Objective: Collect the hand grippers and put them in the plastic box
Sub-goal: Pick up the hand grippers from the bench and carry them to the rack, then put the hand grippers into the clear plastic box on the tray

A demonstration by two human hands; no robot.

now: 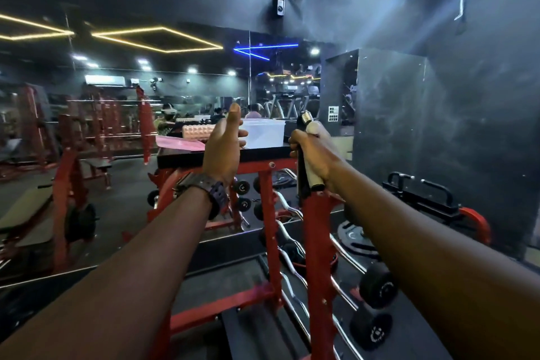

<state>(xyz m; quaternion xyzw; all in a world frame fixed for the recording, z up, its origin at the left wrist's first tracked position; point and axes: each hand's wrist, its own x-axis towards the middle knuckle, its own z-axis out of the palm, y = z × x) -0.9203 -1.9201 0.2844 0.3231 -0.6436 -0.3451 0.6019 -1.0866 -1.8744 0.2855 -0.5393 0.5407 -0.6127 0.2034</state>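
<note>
1. big red rack [317, 242] with a black top shelf [222, 155], curl bars hanging on its side
2. translucent plastic box [264, 133] sits on that shelf, just behind the left hand
3. left hand [223, 143] is spread, holding nothing, watch [209, 187] on the wrist
4. right hand [314, 152] wrapped tight round 1 hand gripper [306, 166], held upright just right of the box

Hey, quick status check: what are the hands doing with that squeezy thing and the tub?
Right hand shut on hand gripper. Left hand open, empty, before plastic box. Box on rack top; path clear.
</note>
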